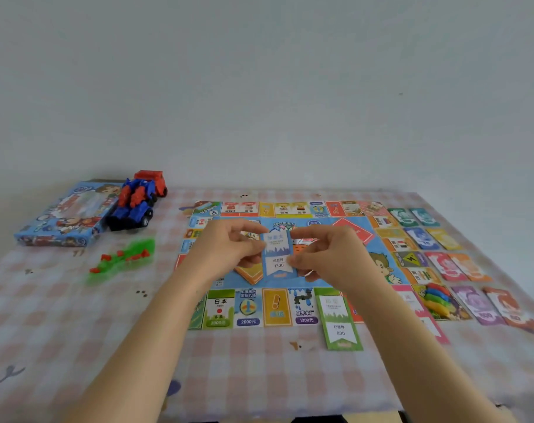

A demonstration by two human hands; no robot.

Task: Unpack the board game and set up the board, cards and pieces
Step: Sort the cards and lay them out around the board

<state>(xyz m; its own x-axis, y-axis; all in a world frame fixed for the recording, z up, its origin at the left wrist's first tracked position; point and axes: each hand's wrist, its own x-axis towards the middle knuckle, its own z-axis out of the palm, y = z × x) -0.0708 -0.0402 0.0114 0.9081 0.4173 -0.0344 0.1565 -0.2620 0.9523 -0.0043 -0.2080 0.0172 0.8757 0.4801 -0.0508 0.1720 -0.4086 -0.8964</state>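
board game's colourful paper board (247, 306) lies flat on the checked cloth (76, 331). above its middle, left hand (229, 244) and right hand (326, 254) pinch a blue paper card (277, 254) by its sides; best lay it flat, aligned, like the green card (340, 322) near the edge.

Your board (247, 309) unfolded flat on the table (259, 367), blue 1300 card (277, 251) pinched over it in your left hand (229, 248) and right hand (329, 254), green 800 card (340, 323) across its near edge, more cards (442, 261) rowed at right
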